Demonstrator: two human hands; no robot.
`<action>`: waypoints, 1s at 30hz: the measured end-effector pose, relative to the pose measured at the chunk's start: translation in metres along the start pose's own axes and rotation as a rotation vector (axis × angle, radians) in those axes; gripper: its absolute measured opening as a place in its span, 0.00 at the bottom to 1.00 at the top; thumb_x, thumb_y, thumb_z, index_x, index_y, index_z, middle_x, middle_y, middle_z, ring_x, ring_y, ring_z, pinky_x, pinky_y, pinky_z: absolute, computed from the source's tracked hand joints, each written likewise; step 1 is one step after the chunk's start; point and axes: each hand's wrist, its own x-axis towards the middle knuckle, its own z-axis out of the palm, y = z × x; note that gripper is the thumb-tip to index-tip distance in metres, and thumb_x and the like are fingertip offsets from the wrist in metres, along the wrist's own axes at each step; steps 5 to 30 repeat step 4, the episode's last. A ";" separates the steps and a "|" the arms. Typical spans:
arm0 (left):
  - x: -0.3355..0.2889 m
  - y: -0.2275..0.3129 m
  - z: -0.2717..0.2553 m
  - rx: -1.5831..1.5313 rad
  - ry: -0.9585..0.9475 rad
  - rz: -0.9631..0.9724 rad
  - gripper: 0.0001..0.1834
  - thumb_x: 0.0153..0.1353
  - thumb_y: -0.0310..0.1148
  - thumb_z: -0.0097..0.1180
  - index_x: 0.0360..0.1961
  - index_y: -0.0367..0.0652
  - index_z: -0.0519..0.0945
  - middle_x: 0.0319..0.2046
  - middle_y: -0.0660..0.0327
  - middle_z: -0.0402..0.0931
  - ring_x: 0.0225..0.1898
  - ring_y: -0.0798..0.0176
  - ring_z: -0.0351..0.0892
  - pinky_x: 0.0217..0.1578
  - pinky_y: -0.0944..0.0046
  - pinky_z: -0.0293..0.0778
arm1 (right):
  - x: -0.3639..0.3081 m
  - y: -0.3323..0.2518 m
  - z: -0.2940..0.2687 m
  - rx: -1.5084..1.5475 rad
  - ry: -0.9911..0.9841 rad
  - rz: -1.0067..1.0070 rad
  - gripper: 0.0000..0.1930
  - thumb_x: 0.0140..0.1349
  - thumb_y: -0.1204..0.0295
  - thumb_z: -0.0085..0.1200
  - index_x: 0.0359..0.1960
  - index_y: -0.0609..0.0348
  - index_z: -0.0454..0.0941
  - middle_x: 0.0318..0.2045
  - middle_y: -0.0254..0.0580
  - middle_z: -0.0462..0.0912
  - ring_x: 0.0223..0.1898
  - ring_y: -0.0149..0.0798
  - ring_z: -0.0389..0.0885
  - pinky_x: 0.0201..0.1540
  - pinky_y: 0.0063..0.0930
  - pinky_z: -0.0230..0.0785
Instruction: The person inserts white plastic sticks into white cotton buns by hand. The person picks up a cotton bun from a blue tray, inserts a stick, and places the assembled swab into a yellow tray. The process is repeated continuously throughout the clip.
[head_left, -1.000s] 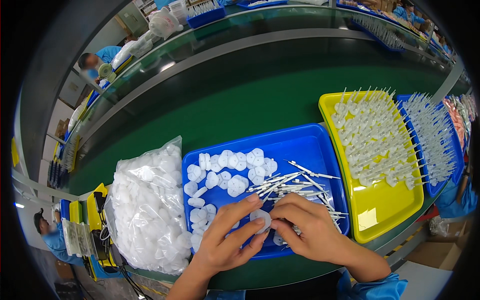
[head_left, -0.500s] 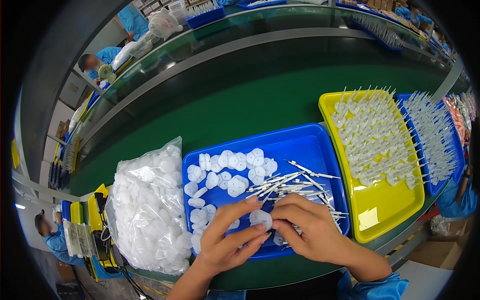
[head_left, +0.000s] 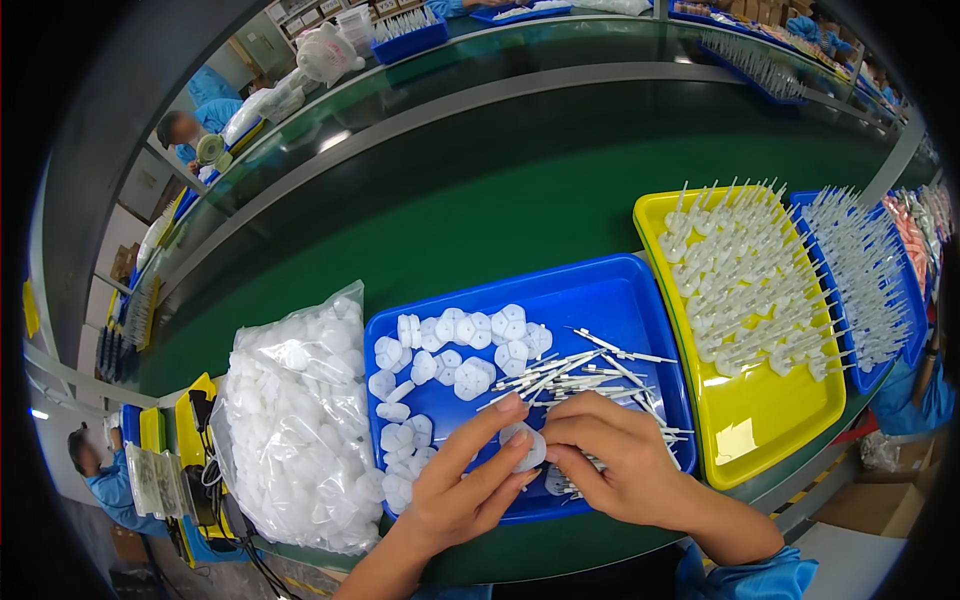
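Note:
Over the front of a blue tray (head_left: 590, 280), my left hand (head_left: 462, 490) grips a translucent white plastic disc (head_left: 524, 450) between thumb and fingers. My right hand (head_left: 625, 465) is closed in a pinch at the disc's right edge; whether its fingertips also hold a small part is hidden. Beyond my hands lies a heap of thin white rods (head_left: 575, 380) with dark tips, pointing various ways. Several loose, rounded white plastic pieces (head_left: 473, 378) with scored faces lie in the tray's left half, some standing on edge.
Left of the tray stands a clear bag (head_left: 295, 430) full of white pieces. On the right, a yellow tray (head_left: 745, 440) holds rows of discs with upright rods; another blue tray (head_left: 880, 376) beside it is similarly filled. A green conveyor belt (head_left: 480, 210) runs behind. Co-workers sit farther off.
The disc between my hands has tilted, its face now turned more to the right. Both hands stay nearly in place. The view has shifted slightly.

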 end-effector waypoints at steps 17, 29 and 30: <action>0.002 0.006 0.004 0.058 -0.007 -0.040 0.25 0.55 0.19 0.68 0.56 0.32 0.79 0.60 0.38 0.73 0.58 0.40 0.79 0.58 0.51 0.78 | 0.000 -0.002 0.003 -0.036 0.024 0.021 0.07 0.60 0.80 0.61 0.40 0.62 0.81 0.37 0.45 0.81 0.32 0.47 0.84 0.31 0.34 0.75; 0.002 0.006 0.004 0.058 -0.007 -0.040 0.25 0.55 0.19 0.68 0.56 0.32 0.79 0.60 0.38 0.73 0.58 0.40 0.79 0.58 0.51 0.78 | 0.000 -0.002 0.003 -0.036 0.024 0.021 0.07 0.60 0.80 0.61 0.40 0.62 0.81 0.37 0.45 0.81 0.32 0.47 0.84 0.31 0.34 0.75; 0.002 0.006 0.004 0.058 -0.007 -0.040 0.25 0.55 0.19 0.68 0.56 0.32 0.79 0.60 0.38 0.73 0.58 0.40 0.79 0.58 0.51 0.78 | 0.000 -0.002 0.003 -0.036 0.024 0.021 0.07 0.60 0.80 0.61 0.40 0.62 0.81 0.37 0.45 0.81 0.32 0.47 0.84 0.31 0.34 0.75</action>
